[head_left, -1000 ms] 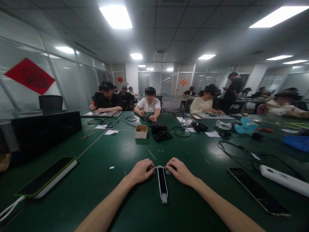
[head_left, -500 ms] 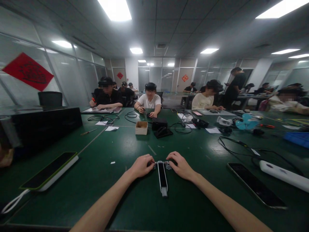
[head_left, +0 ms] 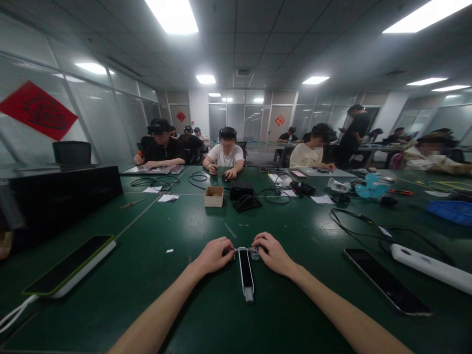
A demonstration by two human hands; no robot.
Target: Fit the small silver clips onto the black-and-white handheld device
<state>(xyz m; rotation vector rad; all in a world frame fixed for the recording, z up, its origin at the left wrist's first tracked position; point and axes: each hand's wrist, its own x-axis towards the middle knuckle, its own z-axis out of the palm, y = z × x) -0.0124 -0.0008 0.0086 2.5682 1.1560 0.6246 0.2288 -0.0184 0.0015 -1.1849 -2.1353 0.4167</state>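
Note:
On the green table point(head_left: 147, 305) in front of me lies a long narrow device point(head_left: 246, 273) with a black face, a pale frame and a grey tip towards me. Small metallic parts stick out on both sides of its far end. My left hand point(head_left: 215, 254) is closed, its fingertips around the left part, which they mostly hide. With curled fingers, my right hand point(head_left: 273, 253) grips the small grey metal part point(head_left: 254, 253) on the right side. Both hands rest low at the tabletop, and the device lies flat between them.
To the left lies a green-edged phone on a white power bank point(head_left: 70, 265) with a cable. A dark phone point(head_left: 385, 280) and white bar-shaped device point(head_left: 431, 268) lie right. Ahead are a small box point(head_left: 214, 196), black stand point(head_left: 246, 202), cables and a blue fan point(head_left: 370, 187). Several people sit beyond.
The whole view has shifted slightly left. My right fingers have moved a little on the small metal part; the device and my left hand look much the same.

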